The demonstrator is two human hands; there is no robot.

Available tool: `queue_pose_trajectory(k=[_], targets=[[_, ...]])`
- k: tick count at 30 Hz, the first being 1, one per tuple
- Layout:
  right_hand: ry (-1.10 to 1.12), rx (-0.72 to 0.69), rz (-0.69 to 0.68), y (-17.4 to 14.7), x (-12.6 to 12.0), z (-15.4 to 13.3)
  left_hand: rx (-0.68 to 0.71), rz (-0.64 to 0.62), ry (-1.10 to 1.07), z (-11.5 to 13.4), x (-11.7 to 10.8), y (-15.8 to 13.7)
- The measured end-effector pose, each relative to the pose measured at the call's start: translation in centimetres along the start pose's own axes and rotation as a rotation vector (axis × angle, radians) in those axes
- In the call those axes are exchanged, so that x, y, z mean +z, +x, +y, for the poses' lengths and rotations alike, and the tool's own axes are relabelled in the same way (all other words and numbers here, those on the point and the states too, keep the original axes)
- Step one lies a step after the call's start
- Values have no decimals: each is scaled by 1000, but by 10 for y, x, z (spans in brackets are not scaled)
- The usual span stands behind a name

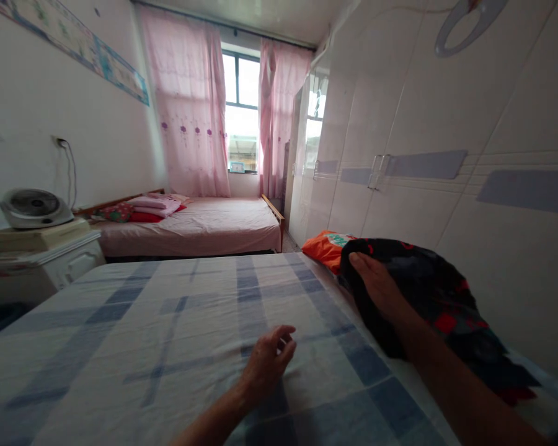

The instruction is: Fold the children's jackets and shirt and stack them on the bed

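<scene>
My right hand [374, 282] grips the upper edge of a black cloth with red patches [439, 291], which hangs down along the right side of the bed. Whether the cloth is a garment I cannot tell. Just above the blue-and-white checked bedsheet [167, 328], my left hand [268, 358] holds nothing; its fingers are loosely curled, with a gap at the thumb. An orange plastic bag [323, 249] with pale green lettering lies at the bed's far right corner, partly covered by the black cloth.
White wardrobes [400, 124] line the right wall. Beyond the checked bed stands a second bed [218, 223] with folded pink and red bedding [153, 206]. At the left, a small fan [36, 207] stands on a box over a white cabinet [74, 263]. Pink curtains [186, 105] frame the window.
</scene>
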State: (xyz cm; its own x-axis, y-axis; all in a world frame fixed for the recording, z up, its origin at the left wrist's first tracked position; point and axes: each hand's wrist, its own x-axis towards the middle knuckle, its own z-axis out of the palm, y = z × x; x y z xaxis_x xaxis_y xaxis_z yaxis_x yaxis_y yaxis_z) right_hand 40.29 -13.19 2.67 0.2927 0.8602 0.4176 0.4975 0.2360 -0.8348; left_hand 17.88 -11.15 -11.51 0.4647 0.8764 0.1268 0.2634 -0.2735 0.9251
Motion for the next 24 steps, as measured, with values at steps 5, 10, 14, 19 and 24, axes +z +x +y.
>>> queue_pose_trajectory(k=[5,10,14,19,24], targets=[[584,126,-153,-27,67,-62,-104,-53,-481,36,-11,-5],[815,229,-269,-36,105,-66,-88,105,-623,33,-32,-15],[804,265,-286,-36,118,-48,-136,137,-637,20,-42,-24],[447,190,-179,-36,119,-14,-60,206,-675,25,-45,-31],[377,270,-334,-43,121,18,-88,193,-713,28,-45,-20]])
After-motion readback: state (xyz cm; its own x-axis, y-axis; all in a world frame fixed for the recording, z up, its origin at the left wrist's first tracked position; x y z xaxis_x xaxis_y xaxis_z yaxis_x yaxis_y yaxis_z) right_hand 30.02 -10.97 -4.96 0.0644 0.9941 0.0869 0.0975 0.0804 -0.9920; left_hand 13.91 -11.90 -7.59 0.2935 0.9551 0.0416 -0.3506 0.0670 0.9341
